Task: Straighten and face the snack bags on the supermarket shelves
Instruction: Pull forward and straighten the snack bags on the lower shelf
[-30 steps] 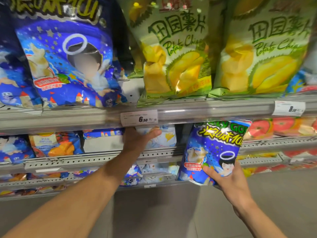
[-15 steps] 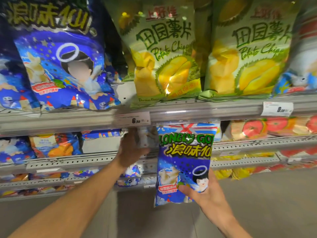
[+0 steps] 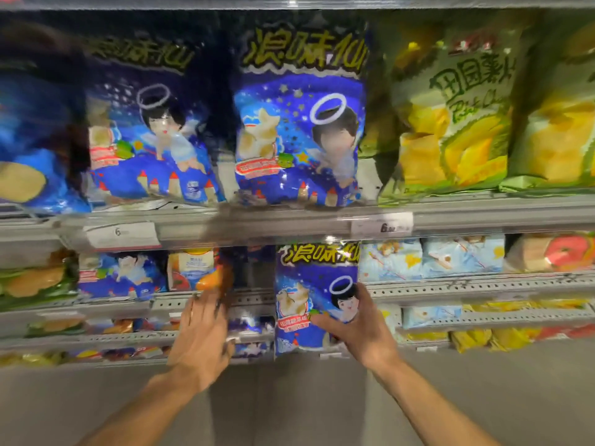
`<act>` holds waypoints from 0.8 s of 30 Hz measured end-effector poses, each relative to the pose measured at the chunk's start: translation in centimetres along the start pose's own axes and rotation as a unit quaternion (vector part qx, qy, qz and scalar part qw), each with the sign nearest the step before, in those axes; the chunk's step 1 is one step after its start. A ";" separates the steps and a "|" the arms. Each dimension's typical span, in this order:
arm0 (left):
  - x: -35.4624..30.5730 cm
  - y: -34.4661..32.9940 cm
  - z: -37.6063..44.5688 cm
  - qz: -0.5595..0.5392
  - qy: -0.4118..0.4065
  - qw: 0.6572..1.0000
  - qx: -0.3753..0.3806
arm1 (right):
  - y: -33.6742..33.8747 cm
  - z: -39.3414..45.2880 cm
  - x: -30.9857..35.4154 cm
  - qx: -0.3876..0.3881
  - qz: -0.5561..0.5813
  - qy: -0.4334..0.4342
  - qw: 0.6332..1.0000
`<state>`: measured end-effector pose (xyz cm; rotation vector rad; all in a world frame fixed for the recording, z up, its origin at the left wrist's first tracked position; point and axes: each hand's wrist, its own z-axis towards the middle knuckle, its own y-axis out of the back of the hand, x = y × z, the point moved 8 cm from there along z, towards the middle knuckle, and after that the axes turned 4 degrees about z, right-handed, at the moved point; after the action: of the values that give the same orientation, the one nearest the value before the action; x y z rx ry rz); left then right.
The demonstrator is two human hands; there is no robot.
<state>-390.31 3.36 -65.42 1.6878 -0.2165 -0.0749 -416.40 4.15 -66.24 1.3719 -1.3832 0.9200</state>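
A: Where is the small blue bag (image 3: 314, 300)?

B: The right hand (image 3: 360, 326) grips it low on its right side. It stands up straight in front of the lower shelf rail (image 3: 450, 286), its top just under the upper shelf edge (image 3: 289, 222).

A: Is there room beside it?

B: Yes, a dark gap (image 3: 254, 272) on its left, next to the orange bag (image 3: 196, 268).

A: And the left hand (image 3: 201, 336)?

B: It holds nothing. Its fingers are straight and reach toward that gap. It is blurry.

A: What is above?

B: 2 big blue bags (image 3: 299, 123) and yellow chip bags (image 3: 457, 123).
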 end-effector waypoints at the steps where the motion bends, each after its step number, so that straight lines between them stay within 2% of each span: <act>1: 0.1 0.3 0.1 0.009 -0.020 1.000 -0.022 | -0.8 0.8 0.3 -0.004 0.020 -0.002 1.000; 4: 1.0 1.1 0.1 -0.058 -0.056 0.990 -0.116 | -2.5 3.3 1.8 -0.029 0.050 0.024 0.998; 8: 1.1 0.0 0.2 -0.074 -0.086 0.988 -0.100 | -3.3 5.4 3.8 -0.060 0.022 0.078 0.995; 11: 1.4 -1.1 0.5 -0.057 -0.090 0.990 -0.092 | -3.8 6.4 4.0 -0.057 -0.005 0.084 0.995; 15: 1.6 -2.6 0.9 -0.075 -0.074 0.992 -0.072 | -3.8 7.0 3.8 -0.066 -0.015 0.113 0.991; 21: 1.8 -2.7 1.0 -0.056 -0.065 0.993 -0.080 | -3.8 7.1 4.6 -0.084 -0.018 0.145 0.986; 24: 1.8 -3.0 1.2 -0.057 -0.061 0.993 -0.078 | -4.1 7.2 4.4 -0.089 -0.010 0.137 0.986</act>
<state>-388.45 2.22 -68.40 1.5392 -0.2000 -0.2732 -412.77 -4.29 -64.42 1.0787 -1.2075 0.9103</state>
